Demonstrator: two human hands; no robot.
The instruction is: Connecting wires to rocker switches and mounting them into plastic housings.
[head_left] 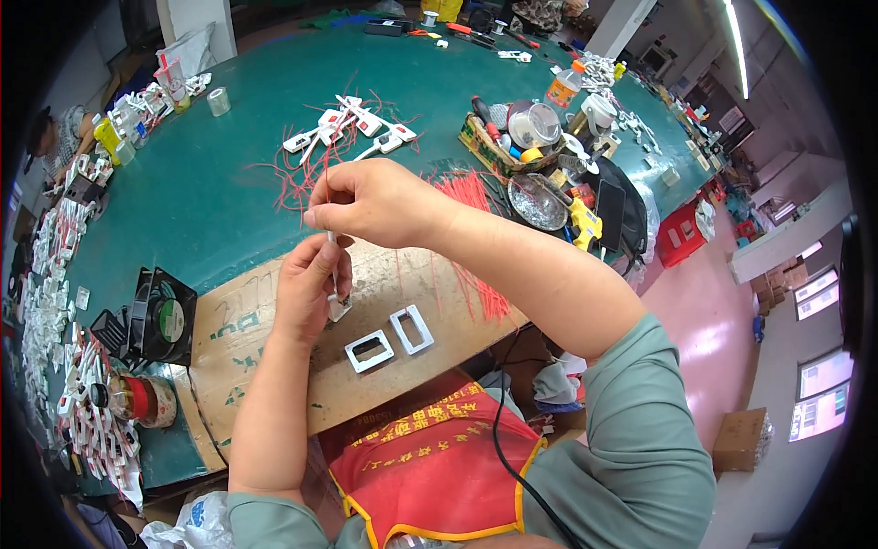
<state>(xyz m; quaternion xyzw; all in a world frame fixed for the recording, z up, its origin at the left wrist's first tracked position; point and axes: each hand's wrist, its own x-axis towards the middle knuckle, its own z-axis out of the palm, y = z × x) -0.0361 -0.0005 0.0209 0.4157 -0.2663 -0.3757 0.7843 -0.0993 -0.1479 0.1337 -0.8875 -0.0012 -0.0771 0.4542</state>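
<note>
My left hand (311,284) pinches a small white part (338,308); right hand (366,201) grips thin wire (330,240) (red strands (471,197) nearby); two white rectangular frames (390,339) on cardboard (274,366).

Flattened brown cardboard sheet (274,352) with green print lies on the tabletop (229,183) at its 6 o'clock edge. Round green label (170,320) on the black fan hub at 8 o'clock. Orange-labelled bottle (562,89) at 1 o'clock. Brown cardboard box (739,439) on the floor, 4 o'clock.

Green short sleeves (640,412), red yellow-trimmed apron (439,467)
</note>
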